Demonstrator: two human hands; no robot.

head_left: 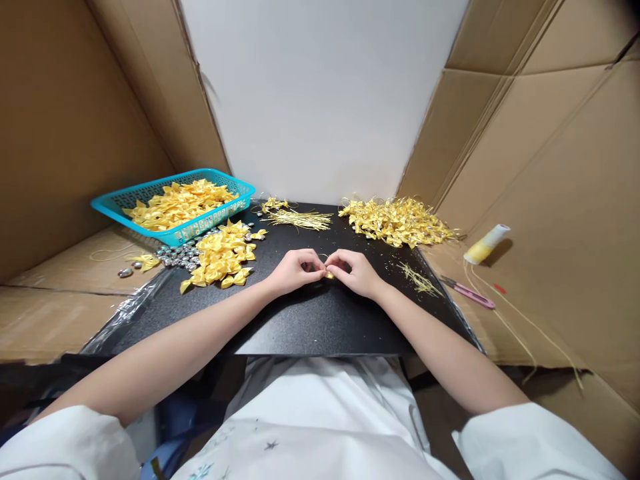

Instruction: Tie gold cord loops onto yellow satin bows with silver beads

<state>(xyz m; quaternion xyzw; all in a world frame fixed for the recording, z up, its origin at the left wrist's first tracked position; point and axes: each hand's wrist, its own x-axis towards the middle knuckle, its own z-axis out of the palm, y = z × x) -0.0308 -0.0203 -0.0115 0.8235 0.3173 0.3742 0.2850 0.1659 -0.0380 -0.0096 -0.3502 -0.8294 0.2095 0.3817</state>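
My left hand (300,272) and my right hand (353,272) meet tip to tip over the middle of the black board. Both are closed in a pinch on a thin gold cord (325,256), part of which arches up between them. Just below the fingertips shows a bit of a small shiny yellow ribbon bow (329,275), mostly covered by my fingers. Left of my hands lies a heap of yellow ribbon bows (225,257), beside several round silver bells (181,255). Beyond my hands is a bundle of cut gold cords (300,219).
A turquoise basket (173,237) full of yellow bows stands at the back left. At the back right lies a heap of bows with cords (397,221). Cord scraps (420,280), a pink cutter (470,292) and a thread spool (486,245) lie right. Cardboard walls (550,167) flank the board.
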